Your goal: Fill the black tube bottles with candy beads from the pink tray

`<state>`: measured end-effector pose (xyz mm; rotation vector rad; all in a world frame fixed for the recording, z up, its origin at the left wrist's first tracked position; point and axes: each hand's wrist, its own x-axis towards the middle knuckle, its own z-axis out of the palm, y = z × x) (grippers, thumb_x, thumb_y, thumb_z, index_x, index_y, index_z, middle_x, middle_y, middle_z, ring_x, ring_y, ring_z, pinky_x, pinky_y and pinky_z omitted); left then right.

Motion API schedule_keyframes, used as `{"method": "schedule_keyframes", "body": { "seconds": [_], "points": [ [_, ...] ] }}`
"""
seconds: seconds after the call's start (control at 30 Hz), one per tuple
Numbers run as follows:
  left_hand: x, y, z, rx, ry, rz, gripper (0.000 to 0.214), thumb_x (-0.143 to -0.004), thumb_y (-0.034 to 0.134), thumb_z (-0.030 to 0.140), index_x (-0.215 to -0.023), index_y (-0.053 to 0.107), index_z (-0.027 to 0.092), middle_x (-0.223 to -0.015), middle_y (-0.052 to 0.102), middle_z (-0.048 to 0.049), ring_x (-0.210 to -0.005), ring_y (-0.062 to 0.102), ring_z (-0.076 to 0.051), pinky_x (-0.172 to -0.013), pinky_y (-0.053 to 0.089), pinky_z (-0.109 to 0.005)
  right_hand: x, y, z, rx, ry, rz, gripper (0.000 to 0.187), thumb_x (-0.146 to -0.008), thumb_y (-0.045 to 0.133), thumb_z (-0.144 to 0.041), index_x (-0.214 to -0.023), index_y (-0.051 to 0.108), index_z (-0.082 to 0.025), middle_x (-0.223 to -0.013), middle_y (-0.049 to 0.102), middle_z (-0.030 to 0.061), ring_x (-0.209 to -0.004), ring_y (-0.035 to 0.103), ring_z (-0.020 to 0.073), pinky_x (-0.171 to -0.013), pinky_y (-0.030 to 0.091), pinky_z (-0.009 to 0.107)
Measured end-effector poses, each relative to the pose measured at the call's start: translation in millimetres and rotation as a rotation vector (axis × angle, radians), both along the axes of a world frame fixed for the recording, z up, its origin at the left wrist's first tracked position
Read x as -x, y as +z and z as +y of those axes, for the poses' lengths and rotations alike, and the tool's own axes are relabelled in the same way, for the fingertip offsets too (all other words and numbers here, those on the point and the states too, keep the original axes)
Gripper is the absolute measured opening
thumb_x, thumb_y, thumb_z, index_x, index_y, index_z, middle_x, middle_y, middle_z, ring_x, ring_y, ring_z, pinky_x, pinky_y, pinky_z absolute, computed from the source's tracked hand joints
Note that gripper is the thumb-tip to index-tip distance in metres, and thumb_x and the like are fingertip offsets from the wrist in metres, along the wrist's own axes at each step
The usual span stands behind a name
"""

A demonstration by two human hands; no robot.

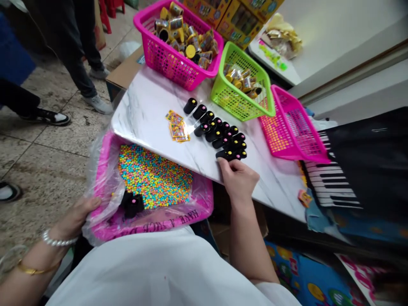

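Note:
My left hand (84,210) is closed on the left rim of a pink basin (207,195) lined with clear plastic. Small coloured candy balls (156,176) fill much of it, and a few black tubes (133,205) lie in its near left corner. At the table's front edge, the fingers of my right hand (239,178) are closed at the nearest black tube (224,154). That tube belongs to a cluster of black tubes (216,135) with pink or yellow dots on their ends. Left of the cluster lie small printed orange packets (178,129).
On the marble-patterned table (143,106) stand a pink basket (178,70) and a green basket (239,104), both holding yellow-capped tubes. Another pink basket (295,127) is tilted near a piano-key print (334,185). People's legs (76,46) show at the left.

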<state>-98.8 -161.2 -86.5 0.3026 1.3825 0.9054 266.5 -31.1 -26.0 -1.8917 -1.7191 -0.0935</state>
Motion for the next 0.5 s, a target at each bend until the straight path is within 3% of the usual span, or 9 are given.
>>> {"method": "schedule_keyframes", "body": {
  "seconds": [0.07,0.13,0.27,0.3,0.4,0.5],
  "points": [
    [0,0.4,3,-0.046,-0.017,-0.047,0.055,-0.051,0.088,0.055,-0.093,0.073,0.022,-0.076,0.077,-0.0027,-0.061,0.068,-0.022,-0.057,0.058,-0.027,11,1.1,-10,-0.031,0.076,0.001,0.051,-0.088,0.064,-0.047,-0.048,0.047,-0.021,-0.045,0.040,-0.0047,-0.046,0.036,0.0110,-0.052,0.029,0.028],
    [1,-1.5,6,-0.115,-0.046,-0.092,0.054,-0.052,0.089,0.051,-0.091,0.072,0.018,-0.069,0.074,-0.0026,-0.059,0.066,-0.020,-0.058,0.057,-0.027,33,-0.3,-25,0.018,0.324,0.057,0.046,-0.091,0.064,-0.042,-0.052,0.051,-0.021,-0.049,0.048,-0.0033,-0.048,0.043,0.0114,-0.052,0.033,0.027],
    [5,-8.3,8,-0.228,-0.044,-0.143,0.054,-0.060,0.087,0.045,-0.101,0.070,0.015,-0.077,0.074,-0.0018,-0.068,0.066,-0.019,-0.065,0.057,-0.026,98,-11.5,-48,0.481,0.961,0.165,0.019,-0.095,0.062,-0.038,-0.088,0.070,-0.022,-0.084,0.072,0.0040,-0.074,0.067,0.0166,-0.067,0.049,0.026],
    [6,-9.2,7,-0.238,-0.045,-0.153,0.052,-0.062,0.086,0.043,-0.104,0.070,0.016,-0.083,0.075,-0.0016,-0.071,0.067,-0.018,-0.066,0.057,-0.026,114,-15.2,-51,0.598,1.023,0.131,0.018,-0.095,0.062,-0.038,-0.097,0.070,-0.022,-0.092,0.074,0.0057,-0.081,0.070,0.0183,-0.071,0.051,0.027],
    [6,-9.5,5,-0.270,-0.066,-0.176,0.046,-0.068,0.083,0.040,-0.105,0.070,0.017,-0.089,0.075,-0.0010,-0.074,0.066,-0.018,-0.069,0.056,-0.025,148,-24.3,-50,0.842,1.020,-0.041,0.023,-0.096,0.061,-0.038,-0.107,0.068,-0.019,-0.091,0.075,0.0081,-0.081,0.071,0.0220,-0.070,0.050,0.029],
    [6,-11.0,4,-0.325,-0.083,-0.205,0.046,-0.068,0.082,0.043,-0.103,0.071,0.015,-0.086,0.075,-0.0025,-0.071,0.066,-0.018,-0.067,0.055,-0.026,153,-29.5,-44,1.005,1.181,0.083,0.033,-0.093,0.066,-0.036,-0.122,0.062,-0.019,-0.083,0.073,0.0030,-0.072,0.069,0.0183,-0.065,0.049,0.026]
  ]
}}
